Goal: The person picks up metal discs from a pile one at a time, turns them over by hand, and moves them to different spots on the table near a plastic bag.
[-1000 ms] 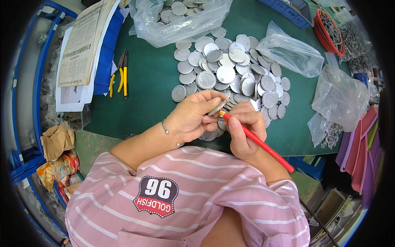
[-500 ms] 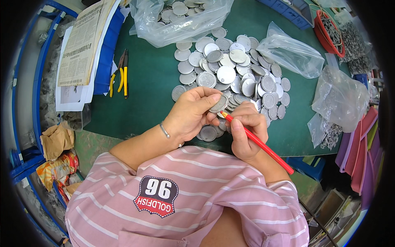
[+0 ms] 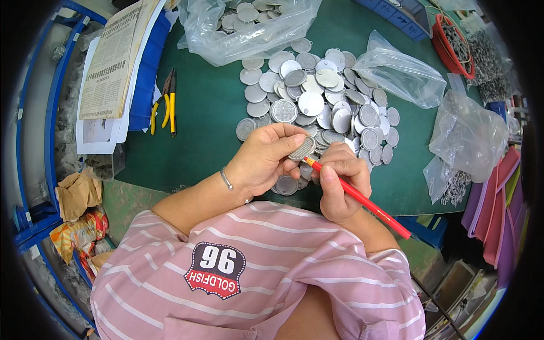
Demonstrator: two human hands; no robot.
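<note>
Pinched between the thumb and fingers of my left hand [image 3: 259, 154] is a round grey metal disc [image 3: 303, 148] with a textured face, held slightly tilted. My right hand [image 3: 344, 177] grips a long red pen-shaped tool [image 3: 371, 205] with a yellowish band near its tip. That tip meets or nearly meets the disc's lower edge; exact contact is too small to tell. Just beyond both hands spreads a heap of similar silver-grey discs [image 3: 311, 104], some smooth and some patterned. Several more discs [image 3: 286, 185] lie below my left fingers, partly hidden.
A clear plastic bag [image 3: 243, 48] of discs stands at the back of the green table [image 3: 198, 113]. Yellow-handled pliers [image 3: 166, 107] lie at left near a blue bin [image 3: 152, 62]. Other plastic bags [image 3: 402, 76] and a red basket [image 3: 447, 54] are at right.
The disc has tilted a little in my left fingers. The red tool's rear end has shifted slightly right, along with my right hand.
</note>
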